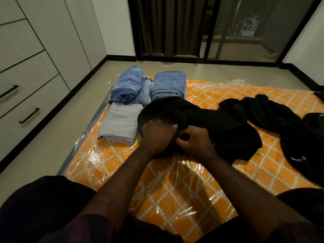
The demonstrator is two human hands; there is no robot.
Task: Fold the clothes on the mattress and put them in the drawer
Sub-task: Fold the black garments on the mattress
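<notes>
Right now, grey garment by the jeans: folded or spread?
Folded. The grey garment lies as a neat flat rectangle with stacked layers at its near edge, beside the jeans.

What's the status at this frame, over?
Both hands, left hand and right hand, gripping the black garment. Fold unfinished. More black clothes unfolded on the right. Nothing in the way.

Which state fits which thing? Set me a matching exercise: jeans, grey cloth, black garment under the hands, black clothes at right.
Things:
1. jeans
2. grey cloth
3. black garment
4. black clothes

States:
A. gripped by left hand and right hand
B. unfolded, untouched
C. folded, nearest the drawers
D. folded, at the mattress far corner

Pairs: 1-D, 2-C, 3-A, 4-B
</notes>
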